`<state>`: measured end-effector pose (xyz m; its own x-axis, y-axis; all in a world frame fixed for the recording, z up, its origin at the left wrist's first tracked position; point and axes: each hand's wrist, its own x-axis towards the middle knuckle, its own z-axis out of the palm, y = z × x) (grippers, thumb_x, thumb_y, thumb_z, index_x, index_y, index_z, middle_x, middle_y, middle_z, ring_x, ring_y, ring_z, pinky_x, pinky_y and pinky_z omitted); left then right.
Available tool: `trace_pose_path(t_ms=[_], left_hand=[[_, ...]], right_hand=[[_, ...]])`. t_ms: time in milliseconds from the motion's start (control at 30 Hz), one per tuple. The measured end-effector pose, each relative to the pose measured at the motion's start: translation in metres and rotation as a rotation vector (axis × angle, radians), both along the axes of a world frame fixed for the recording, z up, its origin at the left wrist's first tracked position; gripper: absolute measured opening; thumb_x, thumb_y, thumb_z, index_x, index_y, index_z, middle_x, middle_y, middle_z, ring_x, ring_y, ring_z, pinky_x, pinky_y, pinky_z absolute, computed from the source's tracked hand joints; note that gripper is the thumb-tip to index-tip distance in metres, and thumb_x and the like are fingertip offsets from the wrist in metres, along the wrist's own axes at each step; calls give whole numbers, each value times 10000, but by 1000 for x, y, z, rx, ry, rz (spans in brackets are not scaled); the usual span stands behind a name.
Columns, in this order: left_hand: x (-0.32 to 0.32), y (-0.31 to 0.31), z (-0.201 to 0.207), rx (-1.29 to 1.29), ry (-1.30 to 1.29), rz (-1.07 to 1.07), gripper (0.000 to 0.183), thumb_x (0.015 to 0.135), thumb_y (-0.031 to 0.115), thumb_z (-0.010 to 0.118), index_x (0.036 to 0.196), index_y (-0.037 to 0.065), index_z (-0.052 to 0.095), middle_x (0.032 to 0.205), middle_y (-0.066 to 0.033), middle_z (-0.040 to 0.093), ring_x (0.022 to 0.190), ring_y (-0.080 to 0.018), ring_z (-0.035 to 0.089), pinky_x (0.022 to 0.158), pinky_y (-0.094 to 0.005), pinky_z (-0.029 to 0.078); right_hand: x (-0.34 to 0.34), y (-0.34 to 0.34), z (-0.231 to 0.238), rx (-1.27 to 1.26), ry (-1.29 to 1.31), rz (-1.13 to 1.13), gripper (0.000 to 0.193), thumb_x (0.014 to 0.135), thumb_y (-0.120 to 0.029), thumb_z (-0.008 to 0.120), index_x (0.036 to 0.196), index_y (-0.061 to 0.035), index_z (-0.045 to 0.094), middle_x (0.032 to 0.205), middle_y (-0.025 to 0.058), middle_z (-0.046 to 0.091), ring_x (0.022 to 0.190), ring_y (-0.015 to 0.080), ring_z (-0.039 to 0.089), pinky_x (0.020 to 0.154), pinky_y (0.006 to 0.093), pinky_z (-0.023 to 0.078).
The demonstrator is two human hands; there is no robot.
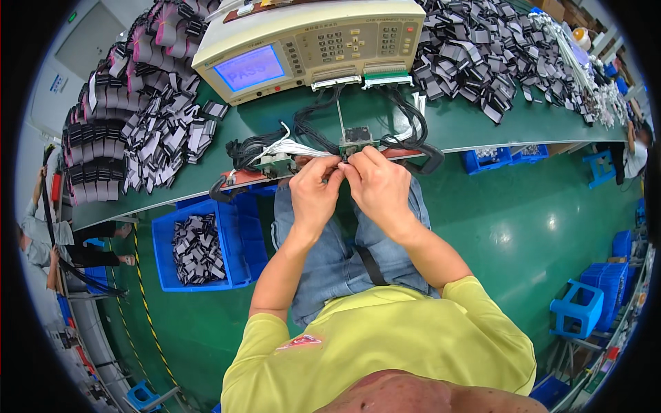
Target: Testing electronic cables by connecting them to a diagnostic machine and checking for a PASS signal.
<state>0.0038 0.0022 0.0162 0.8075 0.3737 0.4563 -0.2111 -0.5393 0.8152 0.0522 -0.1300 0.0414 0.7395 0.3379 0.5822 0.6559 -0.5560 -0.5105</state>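
Meeting at near edge of green table (pixel 258 115), head view: left hand (pixel 315 191) and right hand (pixel 377 184), fingers curled, tips close together; any piece pinched there hidden, grip cannot be told. Black-topped fixture (pixel 356 135) sits just beyond fingertips, black cables (pixel 311 122) running behind it. Farther back, cream tester (pixel 318 34) with lit screen; gray ribbon pieces (pixel 468 62) heaped on both sides.

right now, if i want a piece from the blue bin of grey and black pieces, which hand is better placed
Left, most likely. The blue bin stands on the person's left, closer to the left hand; the right hand is farther across. Both hands meet at the black-topped fixture.
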Motion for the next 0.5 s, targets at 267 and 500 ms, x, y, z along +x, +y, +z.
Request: trace_pose_path(t_ms=[267,500], left_hand=[[6,-1,-2,35,-22,97,123,875,-13,741,994,-3,714,915,-149,738,793,-296,739,710,-360,584],[-23,24,41,-5,-74,-61,112,865,22,785,958,-12,731,885,-131,749,725,-219,725,666,-343,576]], right_hand=[[0,9,-4,90,53,-42,251,886,-223,796,869,-90,583,775,76,663,632,346,665,522,454,496],[2,-14,1,105,8,119,253,887,-215,814,959,-70,620,869,74,676,601,312,658,521,419,515]])
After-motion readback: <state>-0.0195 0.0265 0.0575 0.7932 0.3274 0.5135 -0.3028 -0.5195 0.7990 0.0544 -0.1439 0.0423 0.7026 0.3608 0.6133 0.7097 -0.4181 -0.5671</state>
